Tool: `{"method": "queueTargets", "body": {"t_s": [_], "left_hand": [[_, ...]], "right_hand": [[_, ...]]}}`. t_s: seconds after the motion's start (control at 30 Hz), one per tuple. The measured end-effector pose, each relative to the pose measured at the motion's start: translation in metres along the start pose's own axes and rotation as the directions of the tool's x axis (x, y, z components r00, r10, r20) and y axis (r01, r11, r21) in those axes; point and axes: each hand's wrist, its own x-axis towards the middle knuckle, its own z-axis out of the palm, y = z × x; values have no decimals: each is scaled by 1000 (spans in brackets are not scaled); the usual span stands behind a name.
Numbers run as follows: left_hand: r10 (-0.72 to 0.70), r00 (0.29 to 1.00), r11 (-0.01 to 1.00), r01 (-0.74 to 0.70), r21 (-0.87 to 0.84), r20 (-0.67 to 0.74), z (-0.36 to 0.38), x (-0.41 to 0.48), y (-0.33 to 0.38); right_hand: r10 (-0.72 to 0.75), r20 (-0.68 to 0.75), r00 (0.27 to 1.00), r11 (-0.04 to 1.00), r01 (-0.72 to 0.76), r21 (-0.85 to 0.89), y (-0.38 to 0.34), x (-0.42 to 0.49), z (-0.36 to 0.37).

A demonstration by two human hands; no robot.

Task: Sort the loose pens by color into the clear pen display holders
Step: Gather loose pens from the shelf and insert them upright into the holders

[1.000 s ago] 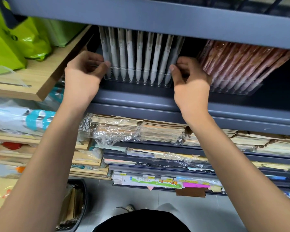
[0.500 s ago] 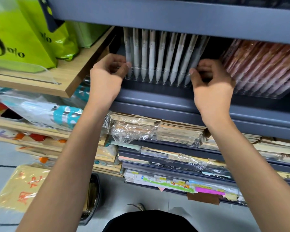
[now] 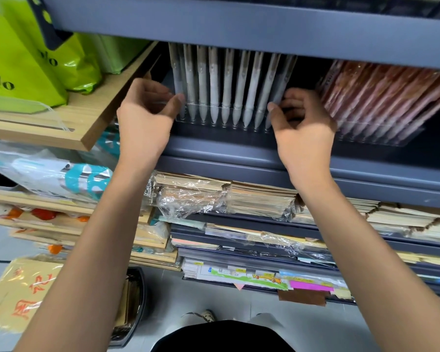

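A clear pen display holder full of several white pens sits on a grey shelf, under the shelf above. My left hand grips the holder's left end, thumb on its front corner. My right hand grips its right end with the thumb against the front edge and curled fingers behind. To the right stands a second clear holder with several reddish-pink pens.
Green bags sit on a wooden shelf at the left. Below the grey shelf lie wrapped stacks of notebooks and paper. A black basket stands on the floor. The upper shelf edge overhangs the pens.
Both hands have stayed on the ends of the white-pen holder. My view has shifted, so the holder and hands sit further right in frame.
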Motion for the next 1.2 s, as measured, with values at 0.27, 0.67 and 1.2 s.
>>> {"method": "queueTargets", "body": {"t_s": [0.27, 0.67, 1.2], "left_hand": [[15, 997, 998, -10, 68, -76, 11, -2, -1], [34, 996, 996, -27, 83, -85, 12, -1, -6], [35, 997, 989, -24, 149, -74, 9, -6, -1]], "right_hand": [[-14, 20, 1000, 998, 15, -54, 2, 1, 2], [-6, 22, 1000, 994, 8, -112, 0, 3, 4], [59, 36, 998, 998, -58, -28, 2, 3, -3]]}}
